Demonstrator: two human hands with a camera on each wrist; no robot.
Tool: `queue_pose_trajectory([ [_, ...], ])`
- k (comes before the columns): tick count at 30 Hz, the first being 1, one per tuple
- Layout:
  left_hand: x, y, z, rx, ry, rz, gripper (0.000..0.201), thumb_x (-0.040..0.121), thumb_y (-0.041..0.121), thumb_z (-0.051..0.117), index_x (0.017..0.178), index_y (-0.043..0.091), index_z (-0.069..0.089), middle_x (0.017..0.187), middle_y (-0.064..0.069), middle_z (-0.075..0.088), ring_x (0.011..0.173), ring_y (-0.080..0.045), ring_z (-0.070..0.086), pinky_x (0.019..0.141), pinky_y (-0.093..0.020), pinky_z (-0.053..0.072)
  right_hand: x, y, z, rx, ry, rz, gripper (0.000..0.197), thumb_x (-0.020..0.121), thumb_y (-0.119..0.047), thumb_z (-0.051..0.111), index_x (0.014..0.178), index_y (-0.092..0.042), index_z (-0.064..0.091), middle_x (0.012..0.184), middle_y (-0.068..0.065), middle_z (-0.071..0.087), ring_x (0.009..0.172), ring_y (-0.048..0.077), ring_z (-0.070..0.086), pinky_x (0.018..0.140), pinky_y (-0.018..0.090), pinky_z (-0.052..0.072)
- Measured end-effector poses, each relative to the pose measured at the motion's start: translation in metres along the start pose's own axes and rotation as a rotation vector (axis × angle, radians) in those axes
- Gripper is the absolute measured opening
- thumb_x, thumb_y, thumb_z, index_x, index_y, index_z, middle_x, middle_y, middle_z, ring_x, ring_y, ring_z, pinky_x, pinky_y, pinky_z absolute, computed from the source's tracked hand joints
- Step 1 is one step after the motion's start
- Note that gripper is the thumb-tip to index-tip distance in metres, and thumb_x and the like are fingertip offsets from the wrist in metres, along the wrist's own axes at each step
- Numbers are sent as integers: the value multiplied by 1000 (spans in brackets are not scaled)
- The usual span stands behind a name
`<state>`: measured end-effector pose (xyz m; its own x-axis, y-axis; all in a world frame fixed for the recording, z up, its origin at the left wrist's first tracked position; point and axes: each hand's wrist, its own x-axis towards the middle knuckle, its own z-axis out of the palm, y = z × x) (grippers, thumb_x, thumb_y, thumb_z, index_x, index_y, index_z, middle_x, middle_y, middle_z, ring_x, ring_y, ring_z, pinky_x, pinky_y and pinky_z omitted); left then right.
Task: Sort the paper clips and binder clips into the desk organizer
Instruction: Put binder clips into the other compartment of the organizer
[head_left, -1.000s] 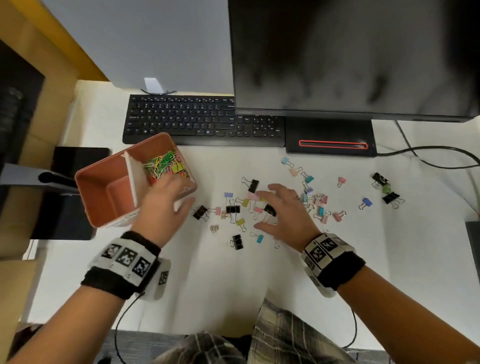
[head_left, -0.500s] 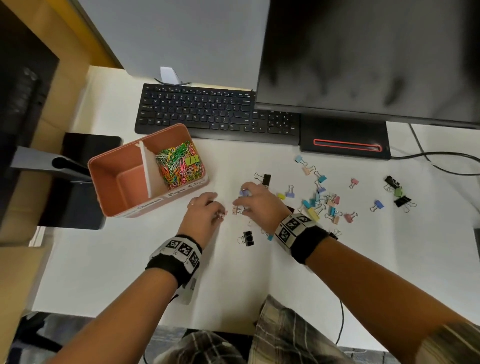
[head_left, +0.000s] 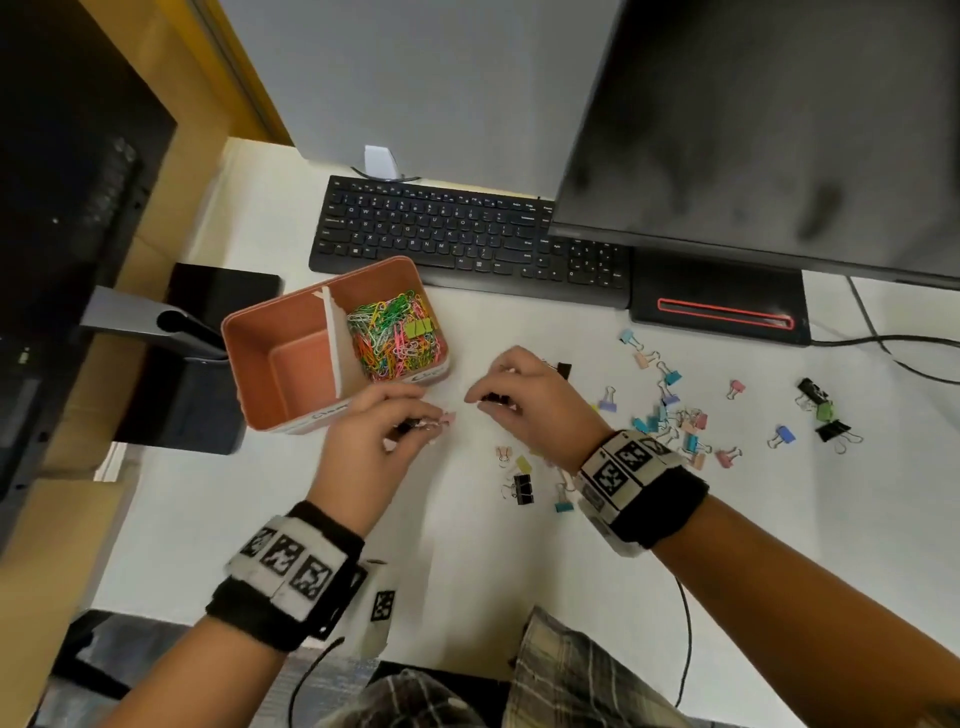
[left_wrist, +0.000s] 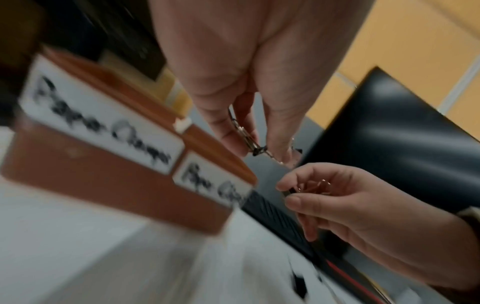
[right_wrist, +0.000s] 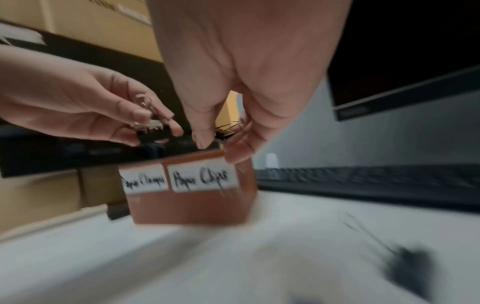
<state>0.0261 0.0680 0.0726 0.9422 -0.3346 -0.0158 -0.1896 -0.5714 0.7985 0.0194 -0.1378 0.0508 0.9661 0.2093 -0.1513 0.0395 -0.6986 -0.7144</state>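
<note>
Binder clips (head_left: 670, 415) scattered right of right hand (head_left: 524, 400); each hand pinches small clips, blurred; left hand (head_left: 369, 441) just below organizer (head_left: 260, 374).

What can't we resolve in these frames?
- Head view: how many binder clips the left hand and right hand hold; fingers cover them.
- Wrist views: motion blur smears the clips.
- Head view: organizer label text, foreshortened.
- Left compartment floor: near wall hides part.
</note>
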Motion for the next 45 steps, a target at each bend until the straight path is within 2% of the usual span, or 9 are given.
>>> queue_pose_trajectory([
  [5,11,-28,-88,267,230,-130,13,75,14,74,87,15,72,99,-3,64,86,-6,53,77,-5,37,60,-89,24,77,-44,-160,33,84,-15,63,117,-20,60,109,4,53,98,18,54,91,30,46],
  [12,29,-57,-121,332,86,-312,37,82,5,63,119,13,60,130,-9,52,111,-22,55,94,-17,35,100,-134,62,117,-117,-58,71,76,-15,70,136,-27,35,138,5,35,115,27,52,96,44,49],
  [16,18,-35,-105,227,73,-178,27,82,8,65,107,17,65,110,3,57,87,-3,56,80,-8,40,73,-93,43,54,71,-49,45,83,-17,63,124,-24,50,127,-2,49,112,16,53,97,31,45],
  [19,10,-31,-77,209,38,-104,15,81,17,67,95,21,66,97,8,58,82,-2,53,73,-7,35,74,-65,17,-188,120,-1,38,86,-18,58,122,-28,51,127,-8,55,119,14,49,107,42,34],
  [24,6,-55,-57,290,-48,-123,13,82,21,65,92,17,59,93,5,59,88,-15,54,78,-27,41,122,-60,1,-555,-188,-56,39,87,-12,55,121,-30,52,122,-9,61,118,15,53,113,53,10],
  [29,8,-69,-59,253,-27,-153,7,86,17,61,85,12,57,85,-2,66,78,-19,60,72,-32,48,149,-72,23,-986,-410,-26,16,86,-18,60,102,-19,62,91,-3,64,94,21,58,108,55,21],
  [35,8,-78,-55,212,12,-161,6,85,18,63,84,13,62,82,0,66,76,-16,59,68,-22,39,151,-67,25,-935,-345,-81,11,88,-15,58,97,-10,62,97,5,63,96,23,58,99,43,36],
  [41,7,-80,-54,202,14,-161,8,86,21,61,84,13,62,82,0,65,75,-15,58,69,-25,45,147,-63,10,-837,-379,-76,6,88,-17,56,90,-16,62,93,0,61,96,20,59,114,45,18],
  [45,9,-82,-54,186,7,-146,9,86,21,61,85,12,62,82,0,66,76,-15,58,71,-30,48,139,-62,5,-784,-328,-88,10,87,-12,55,94,-16,60,99,1,63,98,22,59,110,41,23],
])
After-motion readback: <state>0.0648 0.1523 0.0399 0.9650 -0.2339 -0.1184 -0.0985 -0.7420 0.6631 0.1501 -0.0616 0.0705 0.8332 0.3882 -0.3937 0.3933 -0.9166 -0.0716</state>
